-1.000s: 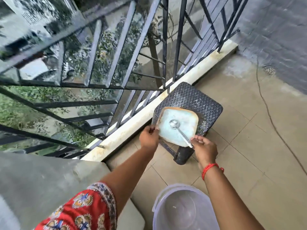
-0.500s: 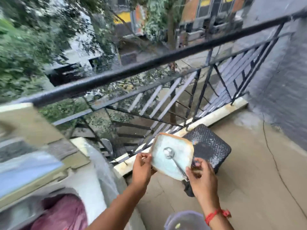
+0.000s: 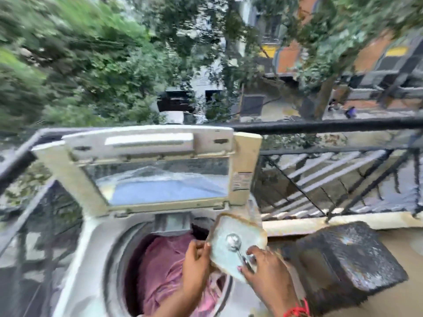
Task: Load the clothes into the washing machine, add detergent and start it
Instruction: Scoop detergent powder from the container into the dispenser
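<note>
blurred all over, so fine detail lost. top-loading washing machine [image 3: 91,248] at lower left, lid [image 3: 146,170] raised upright behind the round drum opening, its window toward the camera. inside the drum, pink clothes [image 3: 164,266] heaped up to near the rim. black balcony railing [image 3: 320,126] running behind the lid and off to the right of the machine, slanted bars below it; a pale kerb [image 3: 309,225] along the foot of the railing. right of the machine, just beside its edge, a dark woven stool [image 3: 352,257] on the floor, leaving only a narrow gap between stool and machine. open air above the drum mouth, bounded at the back by the standing lid. beyond the railing, trees and buildings.

over the right rim of the drum, a square detergent container [image 3: 235,245], open, pale blue inside, tilted toward the camera. left hand [image 3: 196,259] curled round the container's left edge, gripping it. right hand [image 3: 265,268] at the container's lower right corner, fingers bent and pinching the handle of a metal spoon [image 3: 235,244], whose bowl lies in the middle of the container. red thread band [image 3: 297,311] at the right wrist.
</note>
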